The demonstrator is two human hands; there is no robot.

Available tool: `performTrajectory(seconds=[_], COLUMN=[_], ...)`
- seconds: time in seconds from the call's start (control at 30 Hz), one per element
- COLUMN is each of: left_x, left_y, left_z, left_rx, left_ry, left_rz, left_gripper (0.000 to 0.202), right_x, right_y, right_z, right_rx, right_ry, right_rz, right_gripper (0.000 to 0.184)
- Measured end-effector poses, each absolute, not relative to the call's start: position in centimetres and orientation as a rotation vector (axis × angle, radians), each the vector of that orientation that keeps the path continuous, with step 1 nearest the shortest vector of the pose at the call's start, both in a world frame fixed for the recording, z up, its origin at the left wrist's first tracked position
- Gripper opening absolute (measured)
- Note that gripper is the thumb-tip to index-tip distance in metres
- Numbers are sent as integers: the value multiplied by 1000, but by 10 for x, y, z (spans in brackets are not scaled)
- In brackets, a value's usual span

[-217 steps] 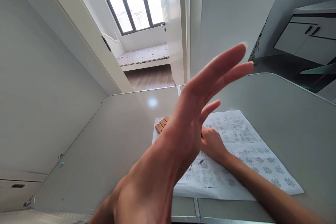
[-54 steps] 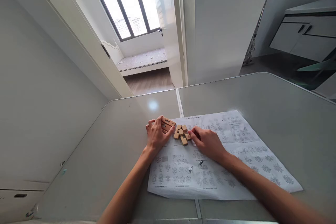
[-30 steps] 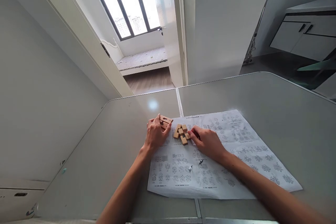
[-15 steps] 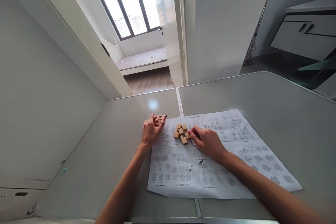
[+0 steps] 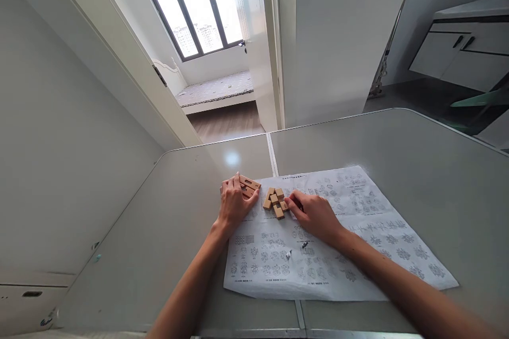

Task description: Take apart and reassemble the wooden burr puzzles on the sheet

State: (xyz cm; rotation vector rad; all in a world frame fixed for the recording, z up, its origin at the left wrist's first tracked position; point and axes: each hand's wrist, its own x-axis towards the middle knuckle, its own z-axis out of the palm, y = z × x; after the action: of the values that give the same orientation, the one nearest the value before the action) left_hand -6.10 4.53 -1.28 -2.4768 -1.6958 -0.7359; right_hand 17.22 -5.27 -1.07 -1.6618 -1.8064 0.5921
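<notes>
My left hand (image 5: 234,202) is closed around reddish-brown notched wooden pieces (image 5: 250,184) at the far left edge of the printed sheet. Fingers and thumb span the pieces, hiding their left ends. Just to the right, a cluster of lighter wooden blocks (image 5: 274,198) lies on the sheet, fitted together like an interlocking puzzle. The fingertips of my right hand (image 5: 314,212) pinch the block at the cluster's right side. A small gap separates the reddish pieces from the cluster.
A creased instruction sheet (image 5: 334,280) with many small diagrams covers the middle of the grey table (image 5: 178,180). Small dark and white scraps (image 5: 289,255) lie on it. Beyond the table are an open door (image 5: 254,37) and a bed (image 5: 222,87).
My left hand has slid the reddish wooden pieces to the right, closer to the block cluster, and they now lie at a different angle. My right hand and the cluster look unmoved.
</notes>
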Motion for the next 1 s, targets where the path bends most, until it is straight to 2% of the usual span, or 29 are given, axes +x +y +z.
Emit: performTrajectory(seconds=[0.37,0.77,1.0], left_x=[-60,-63,-58], left_y=[46,48,43], left_z=[-14,-12,-14], left_rx=[-2463,-2409,-2421], left_ry=[-1707,-1746,-1746], left_rz=[-704,-768,-731], left_gripper=[73,80,76], right_x=[172,173,173], right_y=[-54,-53,-52], right_z=[-10,-14,-16], right_rx=[-1659,-1652,-1653], right_ry=[-1808,-1834,-1837], right_rz=[586,550,539], right_gripper=[35,35,33])
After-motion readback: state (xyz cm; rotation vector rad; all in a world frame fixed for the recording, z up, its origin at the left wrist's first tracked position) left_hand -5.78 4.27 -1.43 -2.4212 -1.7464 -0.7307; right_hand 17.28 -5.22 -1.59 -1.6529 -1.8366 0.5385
